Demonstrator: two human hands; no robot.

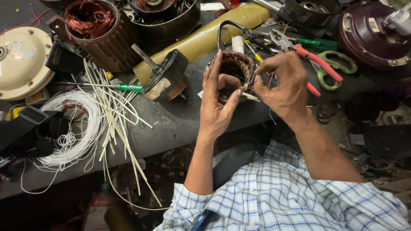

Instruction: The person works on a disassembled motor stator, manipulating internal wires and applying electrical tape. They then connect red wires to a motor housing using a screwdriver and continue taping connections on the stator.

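Observation:
A small round motor stator (234,65) with copper-brown windings stands on the dark workbench (180,124). My left hand (217,100) grips its left side, thumb curled against the rim. My right hand (283,85) pinches at the stator's right edge with fingertips together; thin red and blue wires (270,112) trail from the fingers. A pale insulation strip (250,97) pokes out beneath the stator.
Red-handled pliers (319,64) and green-handled scissors (338,64) lie right of my hand. A green-handled screwdriver (128,87), a rotor with shaft (165,77), white sleeving strips (115,115), a white wire coil (81,128), larger wound stators (98,30) and motor housings (372,34) crowd the bench.

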